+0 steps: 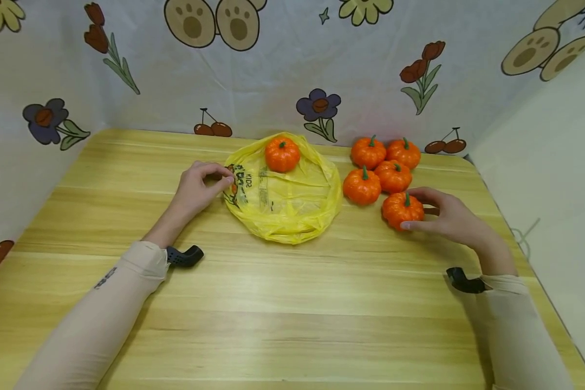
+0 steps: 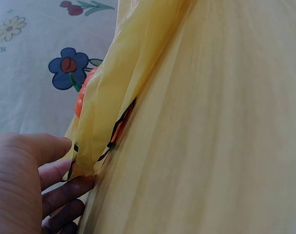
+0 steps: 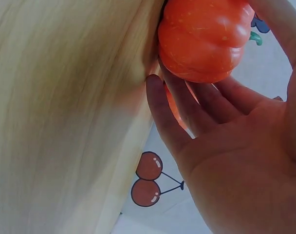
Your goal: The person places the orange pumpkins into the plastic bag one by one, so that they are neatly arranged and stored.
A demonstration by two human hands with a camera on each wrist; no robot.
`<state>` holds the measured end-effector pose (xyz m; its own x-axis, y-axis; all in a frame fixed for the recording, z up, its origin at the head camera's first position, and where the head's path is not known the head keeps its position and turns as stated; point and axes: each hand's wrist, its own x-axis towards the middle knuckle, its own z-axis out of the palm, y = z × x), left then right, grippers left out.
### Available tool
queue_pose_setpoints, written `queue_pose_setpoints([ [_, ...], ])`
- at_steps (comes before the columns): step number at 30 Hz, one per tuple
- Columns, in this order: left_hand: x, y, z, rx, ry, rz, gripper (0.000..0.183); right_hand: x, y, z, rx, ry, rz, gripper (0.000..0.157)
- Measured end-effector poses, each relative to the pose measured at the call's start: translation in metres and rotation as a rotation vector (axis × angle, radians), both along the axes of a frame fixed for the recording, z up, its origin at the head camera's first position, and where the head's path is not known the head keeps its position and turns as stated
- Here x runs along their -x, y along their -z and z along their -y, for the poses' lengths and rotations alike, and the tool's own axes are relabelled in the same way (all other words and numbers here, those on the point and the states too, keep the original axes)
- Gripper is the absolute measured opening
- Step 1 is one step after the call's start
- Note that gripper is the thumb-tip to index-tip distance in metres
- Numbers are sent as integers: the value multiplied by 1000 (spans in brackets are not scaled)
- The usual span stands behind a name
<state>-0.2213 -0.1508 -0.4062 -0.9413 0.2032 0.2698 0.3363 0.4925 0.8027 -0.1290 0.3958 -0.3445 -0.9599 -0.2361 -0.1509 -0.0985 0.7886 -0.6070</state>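
A yellow plastic bag (image 1: 297,200) lies spread with its rim rolled into a ring. Inside it, near the far rim, sits a small orange pumpkin (image 1: 282,154) with a green stem. My left hand (image 1: 200,187) pinches the bag's left edge between thumb and fingers; the yellow film (image 2: 106,83) rises from there in the left wrist view. Over on the right, my right hand (image 1: 448,214) holds another orange pumpkin (image 1: 402,211), thumb on the near side and fingers round the far side. The right wrist view shows that pumpkin (image 3: 206,41) close to the tabletop.
Several more orange pumpkins (image 1: 362,186) stand grouped between the bag and my right hand. The wooden table (image 1: 253,314) ends at a patterned cloth (image 1: 263,81) along the back. A white surface (image 1: 541,179) borders the right side. Each wrist wears a black camera mount (image 1: 185,256).
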Motion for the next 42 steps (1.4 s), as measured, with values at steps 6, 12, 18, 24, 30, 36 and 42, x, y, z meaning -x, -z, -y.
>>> queue_pose_setpoints([
  [6,-1,0,1,12,-6,16,18,-1,1,2,14,-9,-12,71],
  [12,0,-1,0,18,-9,5,17,-3,-2,2,49,7,-66,68],
  [18,0,-1,-1,19,-2,-6,17,-5,-7,2,116,36,-112,66],
  [24,-1,-1,0,19,-10,10,17,-3,-12,8,153,46,-181,66],
  [30,-1,-2,1,14,-11,11,18,4,-18,16,175,54,-211,66],
  [36,-1,-2,1,13,-15,14,18,12,-25,28,221,67,-235,64],
  [42,-1,-1,1,13,-15,18,17,22,-32,42,228,84,-242,65],
])
